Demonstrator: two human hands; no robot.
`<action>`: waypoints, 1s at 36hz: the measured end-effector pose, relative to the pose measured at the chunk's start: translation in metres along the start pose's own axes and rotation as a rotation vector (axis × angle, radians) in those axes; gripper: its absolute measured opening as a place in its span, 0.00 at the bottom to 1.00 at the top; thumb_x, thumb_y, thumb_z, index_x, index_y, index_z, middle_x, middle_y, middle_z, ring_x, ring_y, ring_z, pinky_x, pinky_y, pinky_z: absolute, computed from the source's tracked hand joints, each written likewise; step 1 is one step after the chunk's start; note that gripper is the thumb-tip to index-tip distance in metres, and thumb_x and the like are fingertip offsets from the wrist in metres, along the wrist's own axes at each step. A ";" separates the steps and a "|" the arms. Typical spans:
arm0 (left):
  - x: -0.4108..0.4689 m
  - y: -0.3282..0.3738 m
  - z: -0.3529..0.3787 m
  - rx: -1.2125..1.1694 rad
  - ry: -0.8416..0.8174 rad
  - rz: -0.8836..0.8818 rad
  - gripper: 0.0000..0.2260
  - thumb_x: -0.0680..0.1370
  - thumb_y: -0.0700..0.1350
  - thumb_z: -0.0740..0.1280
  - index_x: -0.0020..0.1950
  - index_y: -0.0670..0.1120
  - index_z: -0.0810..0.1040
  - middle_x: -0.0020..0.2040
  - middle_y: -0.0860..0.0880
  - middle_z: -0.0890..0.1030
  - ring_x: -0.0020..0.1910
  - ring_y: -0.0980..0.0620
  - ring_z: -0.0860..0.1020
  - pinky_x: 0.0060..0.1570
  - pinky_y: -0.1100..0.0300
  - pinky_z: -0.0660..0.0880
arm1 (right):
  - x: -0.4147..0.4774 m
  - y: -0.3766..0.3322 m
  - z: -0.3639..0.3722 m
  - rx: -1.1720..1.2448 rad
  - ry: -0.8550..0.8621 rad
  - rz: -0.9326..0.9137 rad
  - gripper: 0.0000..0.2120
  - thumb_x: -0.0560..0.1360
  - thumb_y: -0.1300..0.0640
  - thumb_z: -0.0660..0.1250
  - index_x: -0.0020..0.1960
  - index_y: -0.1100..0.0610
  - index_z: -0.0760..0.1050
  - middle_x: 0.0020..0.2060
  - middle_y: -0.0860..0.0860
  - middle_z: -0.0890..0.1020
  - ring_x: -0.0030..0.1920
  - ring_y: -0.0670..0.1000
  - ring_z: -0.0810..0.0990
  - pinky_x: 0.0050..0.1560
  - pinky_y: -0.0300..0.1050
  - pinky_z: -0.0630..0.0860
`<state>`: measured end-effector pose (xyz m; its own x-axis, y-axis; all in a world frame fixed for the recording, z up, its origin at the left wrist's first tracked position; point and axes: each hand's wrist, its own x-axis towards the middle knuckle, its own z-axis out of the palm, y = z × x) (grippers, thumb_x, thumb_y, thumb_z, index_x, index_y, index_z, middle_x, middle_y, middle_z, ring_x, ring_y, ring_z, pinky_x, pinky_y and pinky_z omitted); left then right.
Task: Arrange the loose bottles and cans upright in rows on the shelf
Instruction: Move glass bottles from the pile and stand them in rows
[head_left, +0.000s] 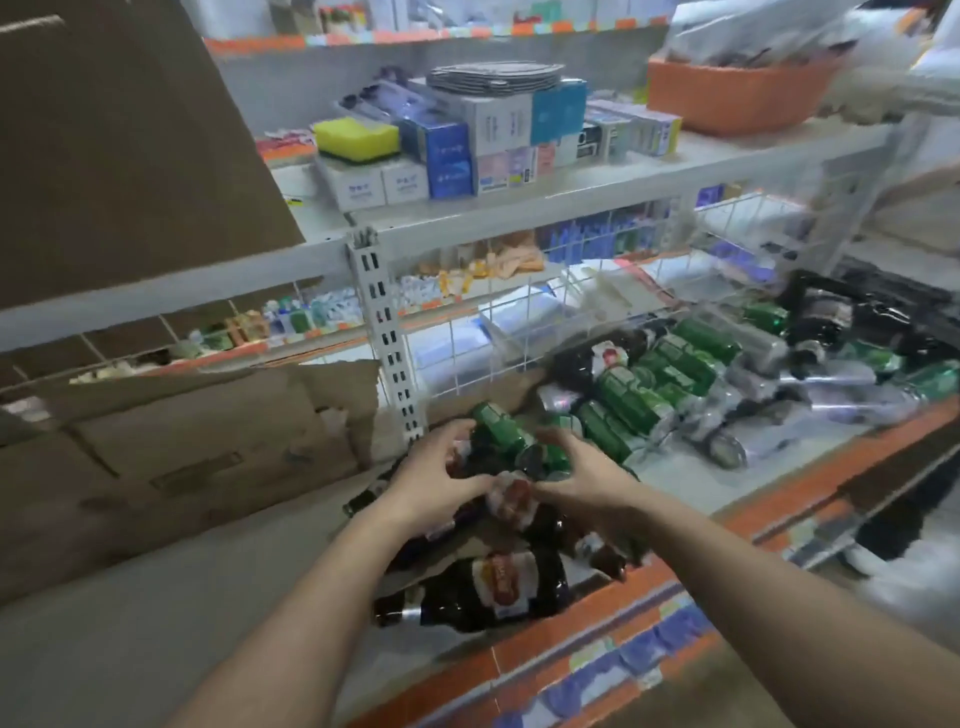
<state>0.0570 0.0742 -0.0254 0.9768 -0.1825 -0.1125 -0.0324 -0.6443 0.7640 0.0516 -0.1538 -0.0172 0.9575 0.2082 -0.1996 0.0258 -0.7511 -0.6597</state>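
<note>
A green can (500, 430) lies on its side atop a heap at the left end of the lower shelf (779, 470). Its long axis runs from far-left to near-right, and its silver end points toward the person. It sits directly between the left hand (441, 470) and the right hand (582, 470), neither clearly nearer. The left fingers (460, 427) are spread and curved beside its far end, and the right hand curves in at the near end, over a second green can (556, 453). Blur hides whether either hand is gripping or only cupping. Just below the thumbs lies a brown bottle (514, 499) with a red and white label, its neck hidden under the left wrist. A larger bottle (498, 587) lies flat at the shelf's front edge. To the right, more green cans (675, 358) and dark bottles lie tumbled across the shelf, none visibly upright, so the job looks barely begun. A white wire divider (467, 343) stands behind the heap and a cardboard box (208, 447) to its left. The labels are too smeared to read.
</note>
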 end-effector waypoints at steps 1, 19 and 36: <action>-0.001 0.000 0.002 -0.008 0.032 -0.027 0.33 0.69 0.56 0.77 0.72 0.53 0.72 0.68 0.53 0.76 0.67 0.55 0.74 0.67 0.60 0.69 | 0.007 0.003 -0.001 0.008 -0.033 -0.020 0.36 0.75 0.48 0.75 0.78 0.52 0.64 0.71 0.50 0.75 0.68 0.50 0.75 0.62 0.39 0.70; -0.046 -0.002 0.051 0.000 0.354 -0.401 0.23 0.71 0.49 0.78 0.64 0.54 0.76 0.57 0.54 0.81 0.58 0.53 0.79 0.57 0.59 0.75 | 0.041 0.043 0.012 -0.171 -0.208 -0.146 0.21 0.69 0.36 0.71 0.54 0.48 0.73 0.45 0.47 0.81 0.42 0.48 0.80 0.44 0.51 0.82; -0.076 -0.017 0.097 -0.178 0.354 -0.850 0.21 0.80 0.62 0.64 0.66 0.50 0.78 0.53 0.51 0.81 0.45 0.55 0.76 0.50 0.57 0.70 | 0.041 0.040 0.007 -0.048 -0.580 0.110 0.14 0.69 0.50 0.81 0.49 0.51 0.80 0.41 0.50 0.84 0.44 0.54 0.84 0.41 0.43 0.81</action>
<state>-0.0372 0.0273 -0.0915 0.6664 0.5526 -0.5006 0.7262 -0.3290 0.6036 0.0900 -0.1713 -0.0570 0.6424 0.4254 -0.6375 -0.0391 -0.8125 -0.5816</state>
